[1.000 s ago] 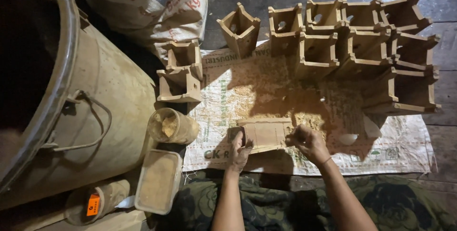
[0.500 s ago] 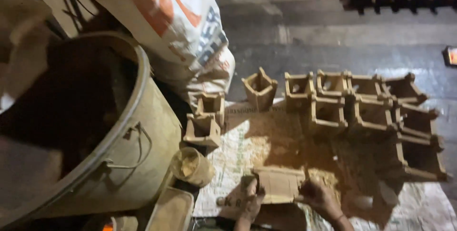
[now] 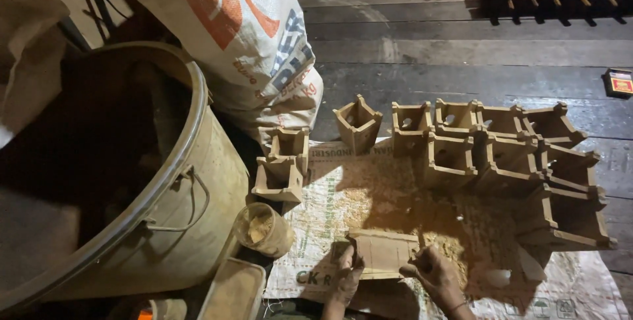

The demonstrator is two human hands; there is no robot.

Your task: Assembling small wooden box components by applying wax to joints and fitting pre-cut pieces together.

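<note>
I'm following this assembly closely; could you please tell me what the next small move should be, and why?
Probably press the flat cardboard piece into shape: both the left hand and the right hand grip its ends, it lies flat on the woven mat, and finished boxes stand behind.

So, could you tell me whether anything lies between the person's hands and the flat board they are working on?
Nothing visible does. The left hand grips the left end of the flat board, and the right hand is at its right end. Only loose sawdust lies beside them on the woven mat.
</note>
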